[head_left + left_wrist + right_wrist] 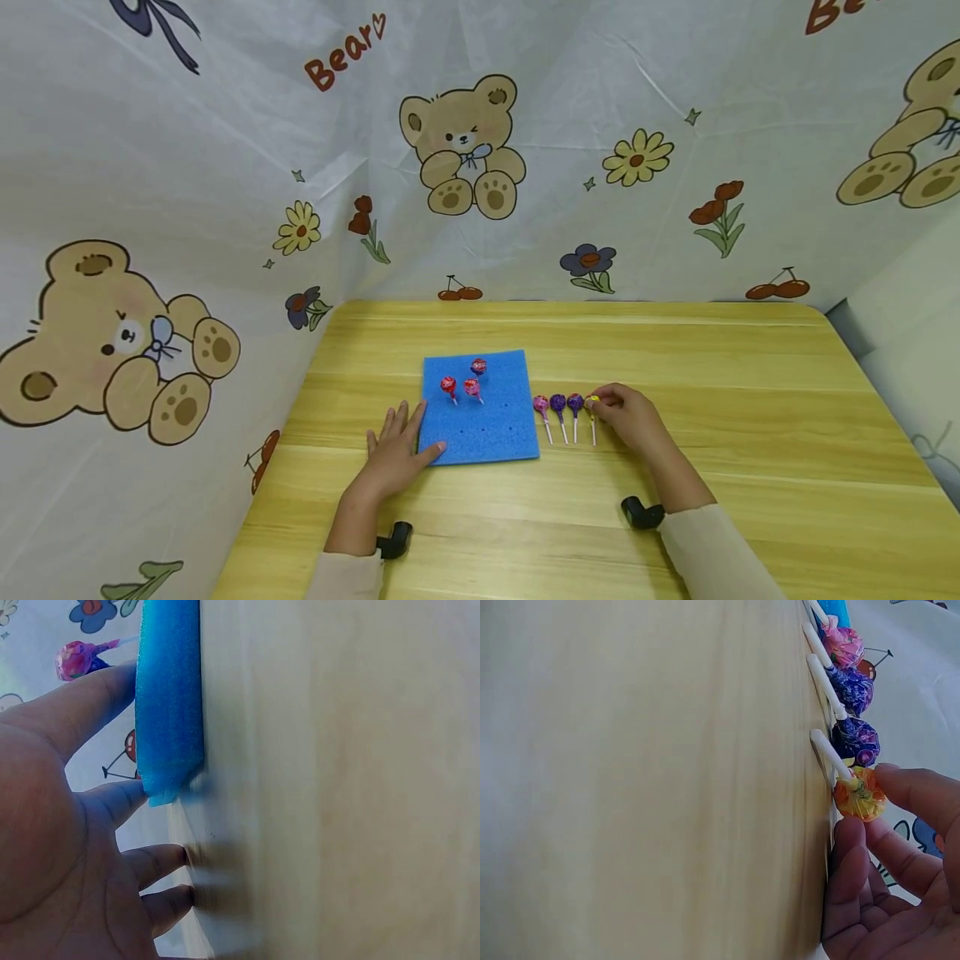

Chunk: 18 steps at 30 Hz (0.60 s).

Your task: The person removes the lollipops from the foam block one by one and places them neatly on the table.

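Observation:
At the left side of a blue foam board (480,442), my left hand (393,462) lies with spread, straight fingers. Its thumb rests on the board's front left corner, and the index finger touches the left edge. Three lollipops stand stuck in the board: a red one (447,385), a pink-red one (472,387) and a darker red one (478,366). My right hand (633,421) pinches the head of a yellow lollipop (860,796) between thumb and fingers. That lollipop ends a row on the table with a pink lollipop (542,404) and two purple lollipops (558,403).
Small holes dot the foam board's front and right parts. The wooden table (750,400) extends to both sides. Behind it hangs a white cloth (555,183) printed with bears and flowers. Each wrist wears a black camera (642,512).

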Each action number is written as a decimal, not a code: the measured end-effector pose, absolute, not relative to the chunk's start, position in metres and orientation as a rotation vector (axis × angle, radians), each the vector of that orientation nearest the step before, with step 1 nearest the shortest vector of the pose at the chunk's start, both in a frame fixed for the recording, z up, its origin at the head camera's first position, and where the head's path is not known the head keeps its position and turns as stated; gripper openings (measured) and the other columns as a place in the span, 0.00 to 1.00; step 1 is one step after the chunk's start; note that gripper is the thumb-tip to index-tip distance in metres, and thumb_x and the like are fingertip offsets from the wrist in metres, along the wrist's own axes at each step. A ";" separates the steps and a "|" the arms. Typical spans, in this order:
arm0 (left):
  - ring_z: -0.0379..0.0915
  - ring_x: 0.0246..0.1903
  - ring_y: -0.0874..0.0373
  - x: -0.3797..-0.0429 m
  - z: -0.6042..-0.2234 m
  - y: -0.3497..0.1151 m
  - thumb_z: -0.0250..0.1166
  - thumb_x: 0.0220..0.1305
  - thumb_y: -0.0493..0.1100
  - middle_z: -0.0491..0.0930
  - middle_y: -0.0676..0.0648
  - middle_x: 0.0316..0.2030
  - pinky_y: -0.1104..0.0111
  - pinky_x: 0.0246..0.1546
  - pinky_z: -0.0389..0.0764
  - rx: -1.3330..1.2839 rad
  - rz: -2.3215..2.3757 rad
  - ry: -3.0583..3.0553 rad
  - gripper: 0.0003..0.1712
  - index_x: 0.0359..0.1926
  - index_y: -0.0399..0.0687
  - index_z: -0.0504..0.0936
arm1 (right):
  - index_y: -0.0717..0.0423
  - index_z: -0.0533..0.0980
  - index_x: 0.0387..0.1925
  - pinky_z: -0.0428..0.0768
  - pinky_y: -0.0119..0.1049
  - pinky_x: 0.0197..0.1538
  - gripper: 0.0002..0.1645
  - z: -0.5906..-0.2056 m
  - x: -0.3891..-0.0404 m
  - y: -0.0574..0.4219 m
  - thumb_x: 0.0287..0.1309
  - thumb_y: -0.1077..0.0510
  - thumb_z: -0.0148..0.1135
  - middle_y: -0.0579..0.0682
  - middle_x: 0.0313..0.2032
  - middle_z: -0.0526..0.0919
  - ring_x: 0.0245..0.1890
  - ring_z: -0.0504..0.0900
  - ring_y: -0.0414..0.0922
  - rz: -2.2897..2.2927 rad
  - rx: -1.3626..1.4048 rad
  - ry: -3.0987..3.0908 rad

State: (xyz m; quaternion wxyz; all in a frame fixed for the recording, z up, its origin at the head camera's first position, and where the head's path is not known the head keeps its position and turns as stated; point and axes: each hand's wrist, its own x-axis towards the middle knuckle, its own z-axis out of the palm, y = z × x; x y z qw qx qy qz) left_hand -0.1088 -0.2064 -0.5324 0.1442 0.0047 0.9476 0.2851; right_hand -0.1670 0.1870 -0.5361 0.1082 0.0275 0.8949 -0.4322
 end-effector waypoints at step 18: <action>0.26 0.80 0.36 -0.110 -0.535 -0.207 0.60 0.69 0.66 0.40 0.38 0.81 0.27 0.70 0.27 0.006 0.833 2.721 0.49 0.82 0.60 0.48 | 0.64 0.75 0.58 0.77 0.34 0.44 0.24 -0.538 -0.165 0.188 0.69 0.52 0.62 0.59 0.48 0.81 0.45 0.79 0.49 -1.325 0.111 2.572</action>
